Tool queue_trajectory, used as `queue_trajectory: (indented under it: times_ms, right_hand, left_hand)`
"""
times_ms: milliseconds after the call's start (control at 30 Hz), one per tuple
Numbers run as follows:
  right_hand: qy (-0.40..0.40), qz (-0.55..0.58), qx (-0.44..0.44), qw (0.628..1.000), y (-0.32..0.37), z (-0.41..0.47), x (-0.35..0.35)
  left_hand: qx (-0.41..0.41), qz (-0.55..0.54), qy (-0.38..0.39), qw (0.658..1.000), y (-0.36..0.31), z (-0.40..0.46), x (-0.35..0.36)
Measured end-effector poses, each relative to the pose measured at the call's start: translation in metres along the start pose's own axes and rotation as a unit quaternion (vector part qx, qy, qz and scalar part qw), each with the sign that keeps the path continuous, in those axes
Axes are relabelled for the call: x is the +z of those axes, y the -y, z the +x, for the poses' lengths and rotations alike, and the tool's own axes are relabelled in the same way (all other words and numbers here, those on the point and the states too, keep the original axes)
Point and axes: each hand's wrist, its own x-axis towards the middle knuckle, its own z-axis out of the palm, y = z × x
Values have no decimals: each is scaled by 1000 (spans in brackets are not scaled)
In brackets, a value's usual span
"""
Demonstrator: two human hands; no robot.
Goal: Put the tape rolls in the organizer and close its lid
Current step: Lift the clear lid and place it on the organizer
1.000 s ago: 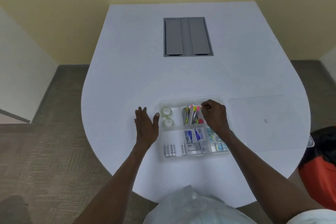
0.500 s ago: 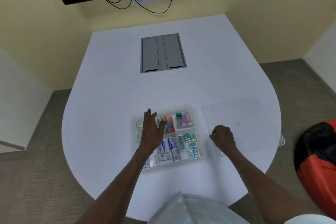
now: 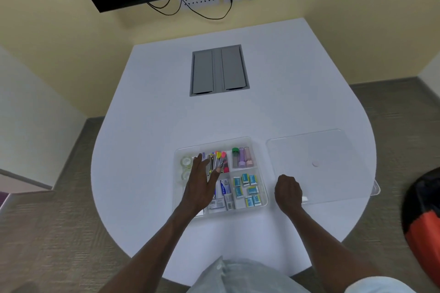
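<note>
A clear plastic organizer (image 3: 263,188) sits on the white table near me. Two clear tape rolls (image 3: 186,162) lie in its far-left compartment, the nearer one partly hidden by my left hand (image 3: 202,183). That hand is flat and open over the organizer's left half, fingers spread over the pens. The clear lid (image 3: 333,150) lies flat on the table to the right of the organizer. My right hand (image 3: 288,192) is curled at the lid's near-left corner; whether it grips the edge is unclear.
The organizer also holds coloured pens (image 3: 220,159), small tubes (image 3: 241,157), glue sticks and little blue-green boxes (image 3: 248,189). A grey cable hatch (image 3: 218,69) is set into the white table (image 3: 152,140) farther out. A red and black bag (image 3: 421,221) lies at the right.
My left hand moved from the table left of the organizer onto its left half. My right hand left the pens and went to the lid's near-left corner. The view tilted up.
</note>
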Motion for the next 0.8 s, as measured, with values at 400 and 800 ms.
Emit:
queue_trajectory:
  times_ms: [400, 800]
  right_hand:
    - [-158, -79, -63, 982, 53, -1, -46]
    - [-330, 15, -153, 931, 134, -27, -167]
  left_hand:
    - [24, -13, 0, 1000, -4, 12, -7]
    - [36, -77, -21, 996, -37, 38, -12]
